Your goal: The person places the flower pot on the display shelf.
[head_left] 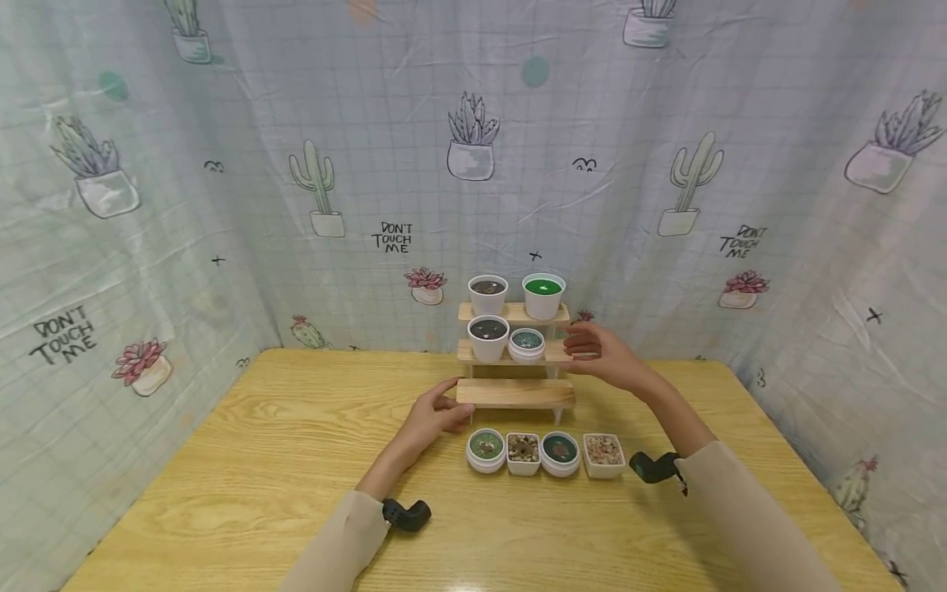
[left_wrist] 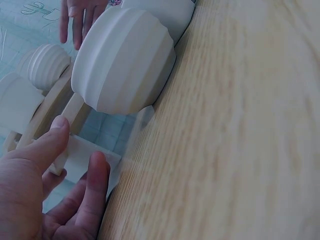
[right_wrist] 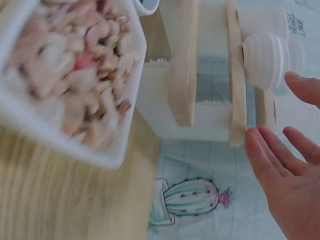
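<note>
A three-step wooden stand with white supports stands before me. My left hand holds the left end of its lowest step, the thumb at the front edge and the fingers curled about the end. My right hand is beside the stand's right end, fingers extended, fingertips right at the middle step's end. On the top step are a white cup with brown filling and one with a green top. The middle step bears a dark-filled cup and a ribbed round pot.
In front of the stand, a row holds a green-filled round pot, a square pot of pebbles, a dark green round pot and a square pot of pinkish stones. A cactus-print curtain hangs behind the table.
</note>
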The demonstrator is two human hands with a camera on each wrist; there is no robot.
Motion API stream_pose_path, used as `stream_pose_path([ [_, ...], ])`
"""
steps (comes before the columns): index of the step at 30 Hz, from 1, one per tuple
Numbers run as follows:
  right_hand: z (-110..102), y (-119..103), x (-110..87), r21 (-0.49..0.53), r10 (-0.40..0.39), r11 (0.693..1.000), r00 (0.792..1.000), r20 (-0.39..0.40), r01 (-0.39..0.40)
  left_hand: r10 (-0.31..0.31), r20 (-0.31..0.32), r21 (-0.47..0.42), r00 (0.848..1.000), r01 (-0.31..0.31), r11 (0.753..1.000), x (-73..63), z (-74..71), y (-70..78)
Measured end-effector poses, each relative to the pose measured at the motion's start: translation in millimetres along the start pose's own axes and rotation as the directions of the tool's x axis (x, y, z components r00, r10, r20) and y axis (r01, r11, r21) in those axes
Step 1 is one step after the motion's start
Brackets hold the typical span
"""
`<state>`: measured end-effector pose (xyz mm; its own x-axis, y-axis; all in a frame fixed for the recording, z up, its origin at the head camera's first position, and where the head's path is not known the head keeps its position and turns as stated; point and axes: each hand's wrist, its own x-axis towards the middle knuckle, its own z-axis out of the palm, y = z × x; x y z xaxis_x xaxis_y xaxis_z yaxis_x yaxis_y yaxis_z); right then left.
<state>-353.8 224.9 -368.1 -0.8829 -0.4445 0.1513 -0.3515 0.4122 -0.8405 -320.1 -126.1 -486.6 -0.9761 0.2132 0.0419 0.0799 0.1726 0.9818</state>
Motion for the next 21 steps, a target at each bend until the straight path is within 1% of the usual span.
stream_pose_path([
  [3,-5,3,-8.6,0.003,-0.006,1.000,1.000,-0.017,0.006,0.002,-0.004,0.001,1.000,-0.002,1.000,0.0,-0.3,0.6],
  [7,-8,5,-20.0,-0.013,-0.031,0.999,0.999,-0.014,0.031,0.017,-0.006,0.003,1.000,-0.017,1.000,0.0,-0.4,3.1],
  [12,-6,7,-37.3,-0.038,-0.048,0.998,0.999,0.002,0.048,0.020,0.000,0.005,1.000,-0.020,1.000,-0.4,-0.4,4.1],
  [21,0,16,-66.4,-0.045,-0.059,0.997,0.998,0.022,0.060,0.011,0.006,0.011,1.000,-0.011,1.000,-0.1,-0.7,0.3],
])
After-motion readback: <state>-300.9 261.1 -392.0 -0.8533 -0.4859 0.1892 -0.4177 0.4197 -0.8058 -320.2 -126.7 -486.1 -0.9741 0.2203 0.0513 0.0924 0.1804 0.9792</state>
